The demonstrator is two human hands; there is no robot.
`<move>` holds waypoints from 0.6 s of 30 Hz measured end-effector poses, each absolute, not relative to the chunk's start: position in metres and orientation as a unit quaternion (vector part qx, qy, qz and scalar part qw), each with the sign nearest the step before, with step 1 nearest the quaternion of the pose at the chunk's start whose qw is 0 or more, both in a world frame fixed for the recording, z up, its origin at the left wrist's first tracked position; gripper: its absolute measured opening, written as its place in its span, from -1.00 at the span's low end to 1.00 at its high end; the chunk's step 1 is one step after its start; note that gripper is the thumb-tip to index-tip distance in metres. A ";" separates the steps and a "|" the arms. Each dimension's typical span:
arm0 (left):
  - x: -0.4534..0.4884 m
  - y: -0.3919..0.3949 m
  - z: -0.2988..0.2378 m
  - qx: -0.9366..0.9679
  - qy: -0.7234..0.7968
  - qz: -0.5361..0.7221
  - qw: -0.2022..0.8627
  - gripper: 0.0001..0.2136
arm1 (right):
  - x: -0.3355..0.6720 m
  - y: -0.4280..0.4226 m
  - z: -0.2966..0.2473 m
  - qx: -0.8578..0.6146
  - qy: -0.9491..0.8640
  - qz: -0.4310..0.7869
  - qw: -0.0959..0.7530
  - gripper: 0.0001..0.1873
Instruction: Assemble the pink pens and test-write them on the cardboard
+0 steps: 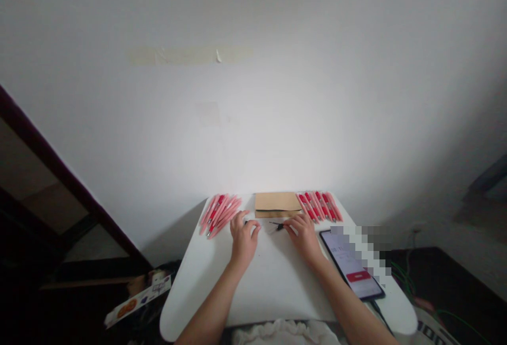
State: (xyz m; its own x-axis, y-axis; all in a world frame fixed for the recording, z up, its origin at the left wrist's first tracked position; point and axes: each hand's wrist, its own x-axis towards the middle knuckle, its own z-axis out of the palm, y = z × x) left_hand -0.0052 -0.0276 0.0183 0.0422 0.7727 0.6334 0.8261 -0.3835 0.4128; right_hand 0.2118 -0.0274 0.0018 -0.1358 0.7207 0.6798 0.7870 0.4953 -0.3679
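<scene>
A slim dark piece (279, 225), thin at its left end and thicker near the fingers, points left, its long axis crosswise over the smooth, round-cornered white desk (285, 292), pinched by the right hand (303, 233) near a flat, brown, papery packet (277, 202). The left hand (242, 236) is curled beside slender pink and red pens (216, 213); whether it grips anything, I cannot tell.
</scene>
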 end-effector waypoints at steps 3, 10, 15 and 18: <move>-0.005 -0.027 0.017 -0.720 -0.553 -0.420 0.030 -0.91 | 0.212 -0.028 0.002 -0.505 -0.756 -0.036 0.415 -0.82; -0.006 -0.026 0.016 -0.719 -0.550 -0.423 0.021 -0.93 | 0.212 -0.030 0.004 -0.508 -0.767 -0.021 0.393 -0.82; -0.005 -0.027 0.017 -0.721 -0.550 -0.422 0.019 -0.94 | 0.210 -0.031 0.004 -0.509 -0.764 -0.022 0.397 -0.85; -0.005 -0.028 0.016 -0.723 -0.546 -0.423 0.021 -0.94 | 0.210 -0.030 0.004 -0.509 -0.766 -0.023 0.392 -0.85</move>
